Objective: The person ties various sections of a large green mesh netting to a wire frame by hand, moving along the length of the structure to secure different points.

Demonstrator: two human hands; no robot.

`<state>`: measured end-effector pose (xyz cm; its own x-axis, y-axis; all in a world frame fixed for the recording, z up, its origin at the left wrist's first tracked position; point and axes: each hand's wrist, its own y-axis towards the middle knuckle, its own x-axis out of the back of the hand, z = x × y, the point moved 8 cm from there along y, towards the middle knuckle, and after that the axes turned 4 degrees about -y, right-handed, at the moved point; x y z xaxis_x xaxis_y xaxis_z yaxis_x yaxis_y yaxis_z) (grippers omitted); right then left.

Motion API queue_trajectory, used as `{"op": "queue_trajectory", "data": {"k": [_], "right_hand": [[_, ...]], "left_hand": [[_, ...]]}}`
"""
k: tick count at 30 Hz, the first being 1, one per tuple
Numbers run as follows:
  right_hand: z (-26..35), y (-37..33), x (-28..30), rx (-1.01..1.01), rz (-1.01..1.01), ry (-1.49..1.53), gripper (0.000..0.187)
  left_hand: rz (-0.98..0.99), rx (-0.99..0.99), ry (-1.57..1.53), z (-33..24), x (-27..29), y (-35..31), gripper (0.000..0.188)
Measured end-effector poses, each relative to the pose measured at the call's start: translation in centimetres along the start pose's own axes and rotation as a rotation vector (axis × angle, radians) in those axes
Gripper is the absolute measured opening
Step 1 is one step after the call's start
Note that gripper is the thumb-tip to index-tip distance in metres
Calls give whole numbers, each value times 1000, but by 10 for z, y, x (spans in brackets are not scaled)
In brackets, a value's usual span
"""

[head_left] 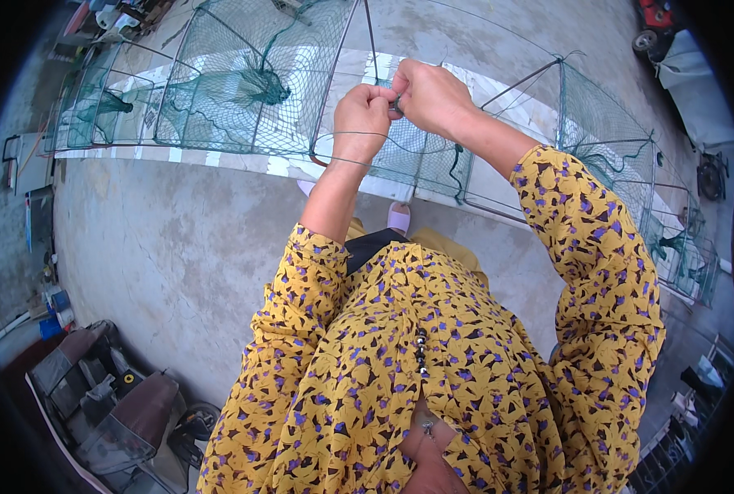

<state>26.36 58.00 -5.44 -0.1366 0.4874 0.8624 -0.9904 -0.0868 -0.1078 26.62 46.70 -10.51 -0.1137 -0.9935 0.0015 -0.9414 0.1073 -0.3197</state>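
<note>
A long folding net trap of green mesh (pixel 210 111) on thin dark metal frames stretches from left to right before me. Over its middle section, my left hand (pixel 360 123) and my right hand (pixel 434 97) meet, both with fingers pinched closed. Between the fingertips shows a small dark piece (pixel 396 107), too covered to name. A thin cord (pixel 358 133) crosses my left wrist. Bunched darker netting (pixel 266 84) forms a funnel inside the section left of my hands. A green cord (pixel 457 177) hangs down the near side, right of them.
Beneath the trap lies a white-striped surface (pixel 280 167). My foot in a light purple slipper (pixel 398 218) is on the concrete floor (pixel 153 239). A seated vehicle (pixel 128 420) is at the lower left. A red wheeled machine (pixel 653 20) and a covered vehicle (pixel 696 90) stand far right.
</note>
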Motion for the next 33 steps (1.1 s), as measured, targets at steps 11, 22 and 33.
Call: {"op": "queue_trajectory", "data": {"k": [11,22,33], "right_hand": [[17,-7,11,199,-66,-103,17],[66,-17,74,493,14,749,15],[34,-24,75,208,319,996,38]], "left_hand": [[-244,-554,24,-34,12,-22,6],[65,-325,-99,-16,-3,-9,12],[-75,-447,49,-26,4,-17,4]]}}
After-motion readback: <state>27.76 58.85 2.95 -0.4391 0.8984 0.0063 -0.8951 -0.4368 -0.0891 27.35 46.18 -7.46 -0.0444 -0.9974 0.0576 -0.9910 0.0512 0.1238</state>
